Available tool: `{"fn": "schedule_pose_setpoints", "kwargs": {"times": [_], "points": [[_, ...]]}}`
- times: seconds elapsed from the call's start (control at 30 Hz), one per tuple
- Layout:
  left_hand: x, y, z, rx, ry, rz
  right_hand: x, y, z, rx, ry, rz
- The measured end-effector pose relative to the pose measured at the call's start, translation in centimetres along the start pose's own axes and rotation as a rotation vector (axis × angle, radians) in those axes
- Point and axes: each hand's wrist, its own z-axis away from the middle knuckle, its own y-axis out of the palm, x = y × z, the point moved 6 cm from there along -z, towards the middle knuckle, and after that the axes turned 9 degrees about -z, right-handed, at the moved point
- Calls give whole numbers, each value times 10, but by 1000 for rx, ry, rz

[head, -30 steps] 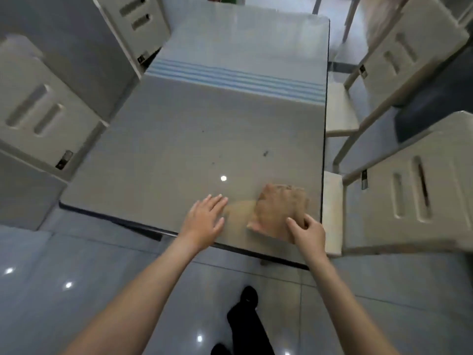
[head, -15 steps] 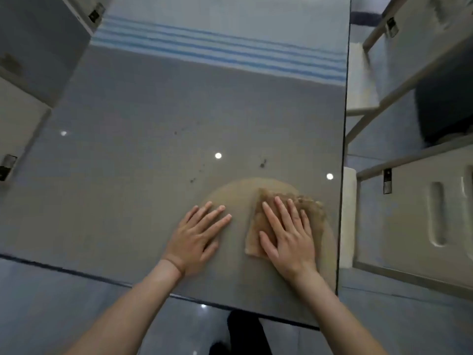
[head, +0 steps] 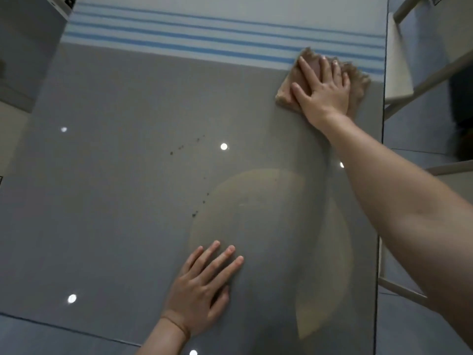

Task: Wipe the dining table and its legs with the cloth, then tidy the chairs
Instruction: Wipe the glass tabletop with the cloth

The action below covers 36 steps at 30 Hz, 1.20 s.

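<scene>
The glossy grey dining table [head: 115, 201] fills most of the view, with a band of blue and white stripes across its far part. A folded brown cloth [head: 358, 80] lies at the far right of the table, at the edge of the stripes. My right hand [head: 322, 90] presses flat on the cloth with straight, spread fingers, arm stretched out. My left hand [head: 202, 285] rests flat on the bare table near the front edge. A trail of small dark crumbs [head: 194, 213] lies in the middle of the tabletop.
A pale chair [head: 399, 73] stands just beyond the table's right edge, its frame running down that side. Part of another pale chair [head: 58, 6] shows at the top left corner. Grey tiled floor [head: 51, 339] lies below the front edge.
My right hand has slid the cloth from near the front right of the table far forward to the striped band. My left hand has stayed flat near the front edge.
</scene>
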Motion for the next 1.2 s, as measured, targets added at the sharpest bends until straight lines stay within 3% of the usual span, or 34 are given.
{"fn": "schedule_pose_setpoints", "kwargs": {"times": [0.17, 0.33, 0.43, 0.5, 0.63, 0.87, 1.03, 1.1, 1.2], "points": [[0, -2, 0, 0, -4, -31, 21, 6, 33, 101, -52, 22], [1, 0, 2, 24, -12, -32, 40, 32, 261, 174, -328, 24], [0, 0, 1, 8, -6, -38, 12, 41, 394, 231, -351, 60], [0, -1, 1, 14, -11, -37, -5, 41, 433, 258, -337, 102], [0, -2, 0, 20, -9, -54, -14, 30, 381, 176, -254, 30], [0, -4, 1, 12, -11, -29, -21, 7, 134, -52, 72, -3], [1, -1, 2, -9, -20, -4, 14, 5, 1, 16, 179, -34], [2, -1, 3, -14, -13, -5, 51, 16, -7, 44, 102, -32], [3, 0, 2, -4, -17, -9, 106, 40, 44, 105, -187, -21]]}}
